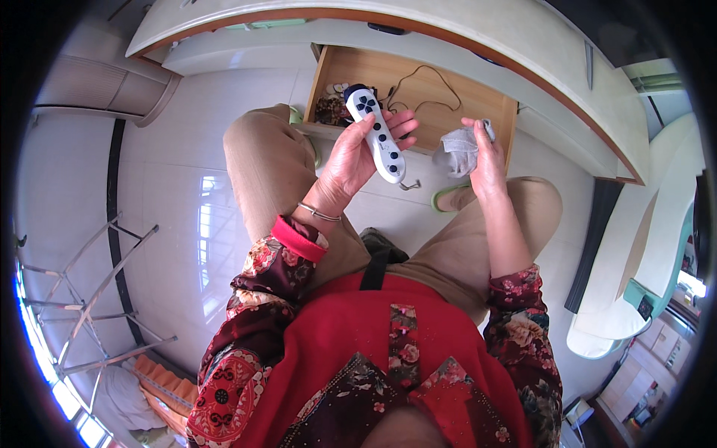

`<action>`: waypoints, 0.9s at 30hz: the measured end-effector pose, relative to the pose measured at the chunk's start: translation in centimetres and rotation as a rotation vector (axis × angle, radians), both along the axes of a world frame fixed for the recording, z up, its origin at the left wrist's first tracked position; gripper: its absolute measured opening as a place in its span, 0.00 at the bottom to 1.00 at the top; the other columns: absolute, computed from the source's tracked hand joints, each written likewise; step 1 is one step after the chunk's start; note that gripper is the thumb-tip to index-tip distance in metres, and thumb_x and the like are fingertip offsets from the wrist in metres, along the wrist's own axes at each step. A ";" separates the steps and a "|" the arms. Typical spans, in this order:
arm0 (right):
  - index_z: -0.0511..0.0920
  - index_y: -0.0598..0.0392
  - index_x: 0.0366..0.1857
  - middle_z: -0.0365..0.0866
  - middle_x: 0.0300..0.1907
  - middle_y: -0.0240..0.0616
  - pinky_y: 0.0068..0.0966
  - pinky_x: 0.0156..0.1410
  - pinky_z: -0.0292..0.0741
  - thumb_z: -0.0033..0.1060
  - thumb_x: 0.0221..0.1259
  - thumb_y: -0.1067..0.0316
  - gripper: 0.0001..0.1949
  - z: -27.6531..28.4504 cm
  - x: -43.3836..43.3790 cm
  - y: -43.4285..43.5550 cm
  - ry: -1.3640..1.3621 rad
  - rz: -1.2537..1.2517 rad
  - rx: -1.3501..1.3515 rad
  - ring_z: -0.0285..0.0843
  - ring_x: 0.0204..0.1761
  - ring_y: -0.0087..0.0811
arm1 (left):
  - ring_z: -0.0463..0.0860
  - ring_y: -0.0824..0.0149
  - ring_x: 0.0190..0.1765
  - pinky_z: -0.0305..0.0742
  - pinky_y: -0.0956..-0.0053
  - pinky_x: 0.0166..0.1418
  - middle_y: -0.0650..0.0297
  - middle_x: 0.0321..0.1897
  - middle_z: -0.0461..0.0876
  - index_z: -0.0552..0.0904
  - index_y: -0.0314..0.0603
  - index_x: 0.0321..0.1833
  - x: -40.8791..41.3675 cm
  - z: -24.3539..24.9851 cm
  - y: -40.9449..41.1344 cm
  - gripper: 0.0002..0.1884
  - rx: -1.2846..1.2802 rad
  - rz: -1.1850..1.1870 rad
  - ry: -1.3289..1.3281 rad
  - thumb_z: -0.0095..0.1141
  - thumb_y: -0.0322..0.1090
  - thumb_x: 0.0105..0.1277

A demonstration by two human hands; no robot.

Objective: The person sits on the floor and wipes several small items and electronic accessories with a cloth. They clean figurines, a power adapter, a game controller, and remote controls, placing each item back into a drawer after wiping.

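Observation:
My left hand (353, 148) holds a white motion game controller (382, 134) with dark blue buttons and a dark rounded end, its button face turned up. The thumb presses on its side while the other fingers spread out behind it. In my right hand (488, 162) is a crumpled light grey cloth (460, 147), pinched between thumb and fingers. Both hands are raised above my knees, in front of a pulled-out wooden drawer (476, 95). Inside the drawer lie a thin dark cable (428, 102) and, on the left, a cluster of small beaded-looking items (331, 109).
A pale cabinet top with a brown edge (392, 17) curves above the drawer. At the left stands a folding metal rack (89, 305) near an orange-trimmed bundle (162, 386). A white rounded piece of furniture (627, 280) is on the right. Glossy tiles cover the floor (162, 224).

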State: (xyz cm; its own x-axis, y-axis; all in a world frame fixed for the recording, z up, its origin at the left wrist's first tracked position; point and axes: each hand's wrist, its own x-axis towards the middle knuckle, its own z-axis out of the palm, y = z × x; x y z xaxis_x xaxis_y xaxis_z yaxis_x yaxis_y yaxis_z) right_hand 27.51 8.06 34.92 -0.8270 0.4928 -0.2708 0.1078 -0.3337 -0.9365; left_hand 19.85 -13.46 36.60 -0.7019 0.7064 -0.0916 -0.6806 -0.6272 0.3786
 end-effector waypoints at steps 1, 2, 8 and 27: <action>0.77 0.55 0.45 0.76 0.35 0.31 0.21 0.42 0.73 0.51 0.65 0.49 0.19 0.4 0.1 -0.1 -0.004 0.031 -0.021 0.75 0.38 0.21 | 0.71 0.48 0.61 0.66 0.52 0.65 0.43 0.58 0.70 0.72 0.34 0.51 0.1 0.0 -0.1 0.16 -0.008 -0.004 -0.004 0.50 0.40 0.68; 0.78 0.55 0.44 0.76 0.34 0.31 0.21 0.42 0.73 0.52 0.65 0.49 0.19 0.8 0.3 -0.3 -0.009 0.063 -0.043 0.75 0.38 0.21 | 0.71 0.48 0.61 0.66 0.52 0.65 0.43 0.58 0.70 0.72 0.34 0.50 0.1 0.0 -0.1 0.16 -0.015 -0.008 -0.008 0.50 0.40 0.67; 0.78 0.56 0.42 0.75 0.33 0.29 0.21 0.41 0.71 0.55 0.63 0.50 0.18 0.8 0.3 -1.7 -0.061 0.143 -0.008 0.73 0.36 0.20 | 0.72 0.48 0.60 0.65 0.50 0.66 0.44 0.55 0.73 0.73 0.34 0.51 0.1 -0.4 0.1 0.16 -0.019 -0.025 0.018 0.51 0.40 0.67; 0.78 0.57 0.43 0.75 0.36 0.27 0.19 0.44 0.69 0.58 0.62 0.53 0.17 0.0 0.1 -1.6 -0.094 0.172 0.023 0.71 0.39 0.19 | 0.73 0.49 0.59 0.65 0.49 0.65 0.46 0.52 0.75 0.72 0.33 0.51 0.1 -0.2 0.1 0.16 -0.014 0.008 -0.004 0.51 0.38 0.67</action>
State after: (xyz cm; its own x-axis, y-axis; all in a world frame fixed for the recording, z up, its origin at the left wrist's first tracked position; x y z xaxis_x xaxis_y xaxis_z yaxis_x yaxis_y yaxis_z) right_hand 27.58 6.51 34.96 -0.8710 0.3537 -0.3410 0.2485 -0.2816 -0.9268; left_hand 19.93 -13.31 36.36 -0.7071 0.6994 -0.1045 -0.6772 -0.6271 0.3850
